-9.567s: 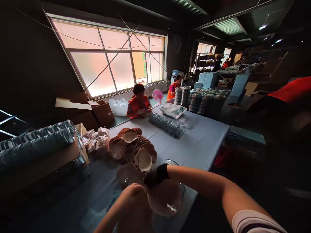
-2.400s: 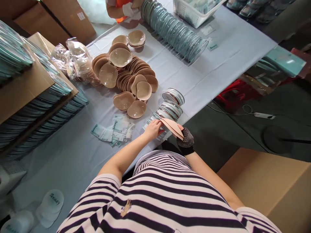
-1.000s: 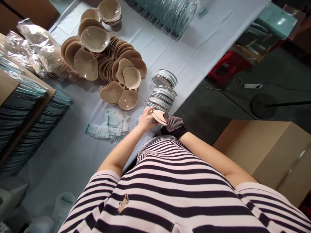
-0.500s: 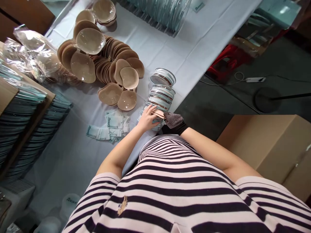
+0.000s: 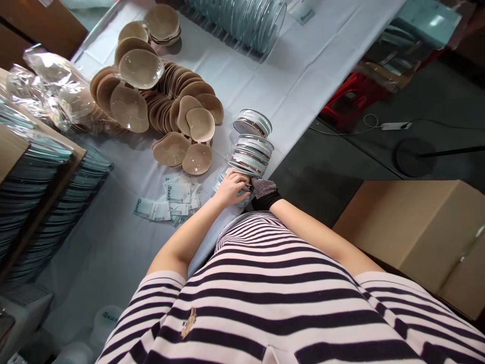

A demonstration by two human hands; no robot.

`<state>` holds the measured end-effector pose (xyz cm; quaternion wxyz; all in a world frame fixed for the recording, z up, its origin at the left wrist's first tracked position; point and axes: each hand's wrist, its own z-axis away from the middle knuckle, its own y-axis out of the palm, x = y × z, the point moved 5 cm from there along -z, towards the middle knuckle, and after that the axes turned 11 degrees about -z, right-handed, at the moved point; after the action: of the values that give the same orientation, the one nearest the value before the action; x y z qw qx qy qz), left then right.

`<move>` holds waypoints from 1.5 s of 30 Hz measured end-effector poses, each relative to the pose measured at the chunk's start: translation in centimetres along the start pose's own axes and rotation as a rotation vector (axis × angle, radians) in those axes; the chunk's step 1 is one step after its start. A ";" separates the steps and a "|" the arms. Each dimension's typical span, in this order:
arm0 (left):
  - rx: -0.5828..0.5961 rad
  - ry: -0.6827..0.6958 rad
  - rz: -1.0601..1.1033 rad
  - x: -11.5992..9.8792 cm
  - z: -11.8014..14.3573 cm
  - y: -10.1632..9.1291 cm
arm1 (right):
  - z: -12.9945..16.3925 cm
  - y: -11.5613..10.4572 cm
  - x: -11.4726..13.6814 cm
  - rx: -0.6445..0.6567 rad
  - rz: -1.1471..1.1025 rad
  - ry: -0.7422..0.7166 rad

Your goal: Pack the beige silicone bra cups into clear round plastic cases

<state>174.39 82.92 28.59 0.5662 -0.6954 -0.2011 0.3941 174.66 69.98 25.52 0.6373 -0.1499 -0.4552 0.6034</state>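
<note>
My left hand (image 5: 232,188) and my gloved right hand (image 5: 262,189) meet at the table's near edge, pressed together on a round clear case (image 5: 238,196) with a beige silicone cup inside it, mostly hidden by my fingers. Just beyond my hands leans a short row of filled round cases (image 5: 251,146). A pile of beige silicone cups (image 5: 166,108) lies further back on the white tablecloth (image 5: 291,81). Small white-and-teal label packets (image 5: 172,199) lie left of my left hand.
A long row of empty clear cases (image 5: 246,17) lies at the far end. Stacked teal lids on cardboard (image 5: 41,167) and bagged cups (image 5: 56,91) fill the left. A brown carton (image 5: 420,237) stands on the floor at my right, near a red stool (image 5: 348,98).
Both hands have pushed the beige cup down into the case; it stuck out between my hands earlier and is now almost hidden. My view has tilted down from the room to the table.
</note>
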 end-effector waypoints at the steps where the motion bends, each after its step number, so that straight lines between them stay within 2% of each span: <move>1: 0.010 0.010 -0.003 0.0 -0.3 -0.1 | 0.1 -0.1 -0.1 -0.030 -0.034 0.017; 5: 0.035 -0.017 -0.070 0.3 -1.3 -0.3 | 0.8 -0.4 -0.9 -0.150 -0.121 0.062; 9: 0.058 -0.010 -0.088 0.1 -1.9 0.0 | 0.9 -0.5 -1.1 -0.128 -0.094 0.020; 13: 0.067 0.096 -0.023 -0.3 -2.0 0.2 | 0.1 -0.7 -1.0 -0.142 -0.088 0.013; 15: 0.065 0.136 -0.007 -0.4 -1.9 0.3 | -0.6 -0.5 -0.7 -0.091 -0.062 -0.008; 18: 0.057 0.115 -0.019 0.0 -1.7 0.5 | -1.4 -0.2 -0.4 0.022 -0.041 -0.021; 24: -0.011 0.043 -0.127 0.6 -1.7 0.6 | -1.2 -1.2 0.0 0.109 -0.267 -0.153; 26: -0.014 0.018 -0.164 0.7 -1.8 0.6 | -1.0 -1.4 0.0 0.138 -0.275 -0.170; 29: -0.039 -0.082 -0.181 1.1 -1.6 0.3 | -0.5 -1.6 -0.2 0.119 -0.147 -0.126; 33: -0.125 -0.312 -0.156 2.6 -0.9 -0.4 | 0.6 -2.1 -0.5 -0.036 -0.007 -0.179; 37: -0.140 -0.282 0.038 3.7 -0.7 -0.5 | 1.0 -2.9 -0.8 -0.172 -0.013 -0.226; 39: -0.214 -0.331 0.131 4.5 -0.1 -0.8 | 0.9 -4.0 -0.5 -0.265 -0.037 -0.253; 42: -0.411 -0.593 0.195 6.1 2.3 -1.3 | 0.3 -5.8 0.2 -0.365 -0.035 -0.265; 45: -0.542 -0.844 0.250 7.1 6.3 -0.7 | -0.8 -6.6 1.0 -0.334 0.008 -0.302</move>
<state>173.93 92.28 26.70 0.1837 -0.6164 -0.4223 0.6387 179.36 69.71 30.39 0.5257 -0.1633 -0.6385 0.5378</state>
